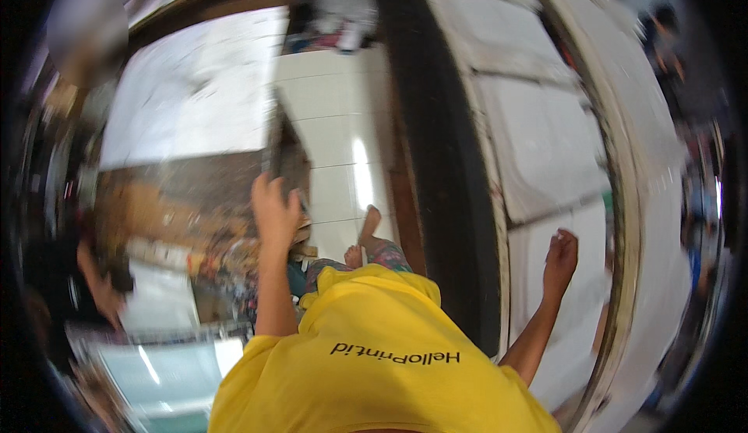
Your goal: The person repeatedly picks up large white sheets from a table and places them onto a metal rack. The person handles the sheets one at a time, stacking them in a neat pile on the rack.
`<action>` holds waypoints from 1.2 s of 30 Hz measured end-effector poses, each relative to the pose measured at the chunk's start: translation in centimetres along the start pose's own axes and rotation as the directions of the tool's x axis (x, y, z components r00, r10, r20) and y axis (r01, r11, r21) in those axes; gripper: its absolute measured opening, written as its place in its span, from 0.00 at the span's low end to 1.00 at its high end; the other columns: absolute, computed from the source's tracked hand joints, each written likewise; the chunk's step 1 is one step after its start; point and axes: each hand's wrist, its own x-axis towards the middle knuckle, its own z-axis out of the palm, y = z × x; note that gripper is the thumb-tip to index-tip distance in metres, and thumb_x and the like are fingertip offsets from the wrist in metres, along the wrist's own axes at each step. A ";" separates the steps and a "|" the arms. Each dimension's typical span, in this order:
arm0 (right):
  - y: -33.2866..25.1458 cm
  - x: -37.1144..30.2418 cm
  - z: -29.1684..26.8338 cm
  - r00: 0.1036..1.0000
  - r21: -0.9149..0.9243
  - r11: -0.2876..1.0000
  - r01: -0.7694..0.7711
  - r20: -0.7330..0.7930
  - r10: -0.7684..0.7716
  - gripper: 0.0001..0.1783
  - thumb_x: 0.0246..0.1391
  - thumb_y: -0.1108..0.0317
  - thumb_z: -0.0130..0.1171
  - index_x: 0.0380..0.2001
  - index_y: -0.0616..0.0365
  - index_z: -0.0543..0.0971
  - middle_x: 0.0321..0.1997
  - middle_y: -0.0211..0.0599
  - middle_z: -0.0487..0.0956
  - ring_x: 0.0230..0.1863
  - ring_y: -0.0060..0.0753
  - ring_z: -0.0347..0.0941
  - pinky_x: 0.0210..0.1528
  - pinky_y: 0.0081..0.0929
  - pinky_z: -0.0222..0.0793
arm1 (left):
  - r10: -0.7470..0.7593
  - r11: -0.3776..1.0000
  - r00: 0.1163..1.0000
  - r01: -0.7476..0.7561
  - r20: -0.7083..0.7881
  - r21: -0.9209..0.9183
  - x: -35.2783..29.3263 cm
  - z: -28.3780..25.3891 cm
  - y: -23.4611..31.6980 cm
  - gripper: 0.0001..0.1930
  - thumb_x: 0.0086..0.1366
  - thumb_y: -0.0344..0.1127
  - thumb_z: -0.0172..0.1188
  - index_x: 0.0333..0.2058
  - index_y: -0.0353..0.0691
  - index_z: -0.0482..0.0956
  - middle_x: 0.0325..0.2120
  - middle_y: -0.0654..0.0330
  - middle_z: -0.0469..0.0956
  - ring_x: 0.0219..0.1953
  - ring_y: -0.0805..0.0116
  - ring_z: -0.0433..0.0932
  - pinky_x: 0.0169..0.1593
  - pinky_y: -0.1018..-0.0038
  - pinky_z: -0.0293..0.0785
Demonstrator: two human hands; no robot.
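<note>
White panels already lie in a row along the long bench, none lifted, right hand curled over them, can't tell if pinching anything, left hand spread near the wooden bench, remaining work unclear.

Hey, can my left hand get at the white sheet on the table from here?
Probably yes. Your left hand is beside the table, near the closest corner of the white sheet, and nothing visible blocks the way. Blur leaves it unclear whether the fingers touch the table.
</note>
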 end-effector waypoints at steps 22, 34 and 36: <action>-22.7 5.2 31.5 0.243 0.478 0.878 -0.014 0.854 -0.461 0.11 0.61 0.71 0.56 0.45 0.63 0.76 0.30 0.25 0.74 0.26 0.15 0.66 0.28 0.16 0.65 | -0.458 0.754 0.766 0.603 -0.451 0.258 3.5 -3.2 -4.4 0.14 0.54 0.36 0.64 0.37 0.38 0.74 0.32 0.53 0.74 0.35 0.52 0.76 0.38 0.59 0.72; -27.4 5.3 31.8 0.047 0.613 0.785 -0.087 0.790 -0.611 0.31 0.60 0.58 0.58 0.64 0.54 0.64 0.42 0.42 0.75 0.38 0.33 0.74 0.41 0.31 0.71 | -0.356 0.934 0.931 0.358 -0.081 0.015 6.9 -1.4 0.6 0.06 0.58 0.28 0.57 0.32 0.31 0.74 0.27 0.44 0.77 0.30 0.43 0.76 0.35 0.58 0.72; -28.1 5.9 31.3 0.033 0.673 0.733 -0.099 0.739 -0.673 0.38 0.59 0.50 0.57 0.66 0.60 0.61 0.53 0.54 0.74 0.49 0.51 0.75 0.51 0.42 0.69 | -0.169 0.979 0.984 0.161 -0.057 -0.125 8.5 0.4 5.8 0.06 0.59 0.27 0.57 0.34 0.30 0.75 0.28 0.45 0.76 0.28 0.45 0.74 0.34 0.60 0.71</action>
